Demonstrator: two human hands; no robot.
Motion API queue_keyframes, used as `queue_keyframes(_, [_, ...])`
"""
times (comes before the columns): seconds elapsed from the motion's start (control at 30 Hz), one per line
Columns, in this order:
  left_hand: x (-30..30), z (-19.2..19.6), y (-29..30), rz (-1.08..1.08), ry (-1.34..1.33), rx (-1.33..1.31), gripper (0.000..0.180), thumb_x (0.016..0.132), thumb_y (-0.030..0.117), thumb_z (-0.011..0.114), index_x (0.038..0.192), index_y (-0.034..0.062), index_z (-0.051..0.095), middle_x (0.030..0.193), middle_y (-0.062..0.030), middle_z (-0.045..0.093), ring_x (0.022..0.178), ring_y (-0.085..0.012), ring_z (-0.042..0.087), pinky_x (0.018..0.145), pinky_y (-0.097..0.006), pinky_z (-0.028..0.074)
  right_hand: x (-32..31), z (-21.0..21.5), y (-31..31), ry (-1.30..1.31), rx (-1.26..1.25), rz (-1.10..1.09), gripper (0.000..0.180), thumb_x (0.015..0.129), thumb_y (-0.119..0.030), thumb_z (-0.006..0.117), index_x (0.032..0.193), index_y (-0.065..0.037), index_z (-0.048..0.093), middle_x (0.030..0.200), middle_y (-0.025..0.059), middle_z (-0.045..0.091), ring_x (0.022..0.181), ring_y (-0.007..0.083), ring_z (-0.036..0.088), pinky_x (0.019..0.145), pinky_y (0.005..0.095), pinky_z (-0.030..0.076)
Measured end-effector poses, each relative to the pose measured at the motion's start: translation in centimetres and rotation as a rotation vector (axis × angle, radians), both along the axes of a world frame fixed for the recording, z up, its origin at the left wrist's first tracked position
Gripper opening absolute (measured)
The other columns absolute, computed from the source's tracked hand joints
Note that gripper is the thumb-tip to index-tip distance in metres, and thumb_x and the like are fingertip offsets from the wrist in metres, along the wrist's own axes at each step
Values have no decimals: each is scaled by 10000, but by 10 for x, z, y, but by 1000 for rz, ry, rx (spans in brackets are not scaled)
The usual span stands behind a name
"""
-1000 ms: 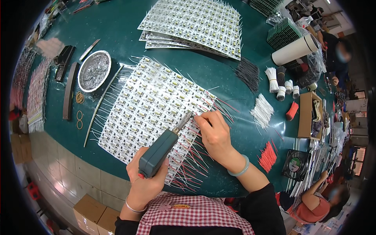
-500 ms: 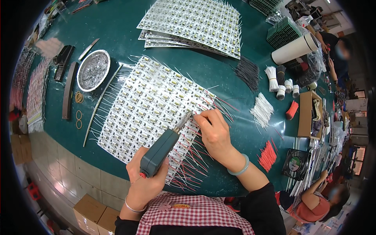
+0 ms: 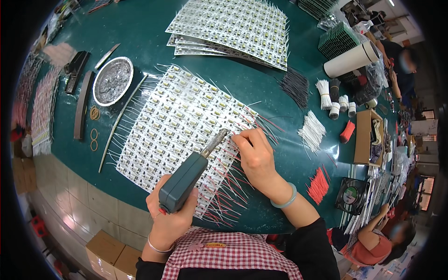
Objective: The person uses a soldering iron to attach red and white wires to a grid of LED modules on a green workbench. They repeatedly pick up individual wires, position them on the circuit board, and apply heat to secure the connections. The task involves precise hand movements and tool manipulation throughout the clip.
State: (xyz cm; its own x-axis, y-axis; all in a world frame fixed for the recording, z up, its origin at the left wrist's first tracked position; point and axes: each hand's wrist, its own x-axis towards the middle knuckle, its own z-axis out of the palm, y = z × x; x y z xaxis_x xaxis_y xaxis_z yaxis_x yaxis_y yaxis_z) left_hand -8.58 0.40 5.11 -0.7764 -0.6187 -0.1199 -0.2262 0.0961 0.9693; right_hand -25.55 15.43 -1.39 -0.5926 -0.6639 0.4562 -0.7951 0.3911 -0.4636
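My left hand (image 3: 171, 219) is wrapped round the dark green body of a soldering gun (image 3: 184, 181). Its metal tip points up and right, over a large white circuit board panel (image 3: 163, 126) covered in rows of small components. Close by the tip, my right hand (image 3: 258, 159) is closed in a pinch at the panel's right part. A thin wire seems to be between its fingertips, too small to make out fully. Red and white wires (image 3: 228, 191) stick out from the panel's right edge, and white ones from its left edge.
More panels (image 3: 228, 32) are stacked at the far side. Loose black (image 3: 294, 87), white (image 3: 312, 131) and red wires (image 3: 318, 185) lie to the right, near a fan (image 3: 351, 197). A round bowl (image 3: 113, 81) of silvery material stands left. Two other people are at the right.
The soldering gun has drawn back slightly toward me and to the left, its tip now a little away from my right fingertips. My right hand has hardly moved.
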Motion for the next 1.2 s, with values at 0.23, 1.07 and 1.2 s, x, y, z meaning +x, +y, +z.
queue_keyframes(0.23, [9, -10, -2, -18, 108, -123, 214, 799, -41, 737, 1005, -61, 680, 855, -56, 640, 693, -75, 562, 598, -240, 448, 3, 12, 4, 81, -1, -26, 296, 703, 90, 622, 987, 14, 653, 929, 104, 580, 844, 286, 567, 712, 365, 496])
queue_keyframes(1.07, [19, -14, 3, 28, 29, -36, 160, 789, -14, 747, 928, -30, 668, 818, -70, 647, 671, -100, 592, 602, -259, 468, 19, 2, 1, -16, 14, 19, 331, 702, 118, 624, 1013, 10, 663, 935, 101, 588, 870, 280, 560, 705, 371, 505])
queue_keyframes(1.2, [20, -17, 2, 15, 41, -69, 143, 786, -15, 746, 904, -27, 665, 791, -71, 630, 649, -101, 574, 583, -259, 451, 19, 1, 1, -7, 14, 16, 322, 707, 113, 617, 1008, 11, 665, 935, 100, 588, 867, 279, 561, 702, 368, 508])
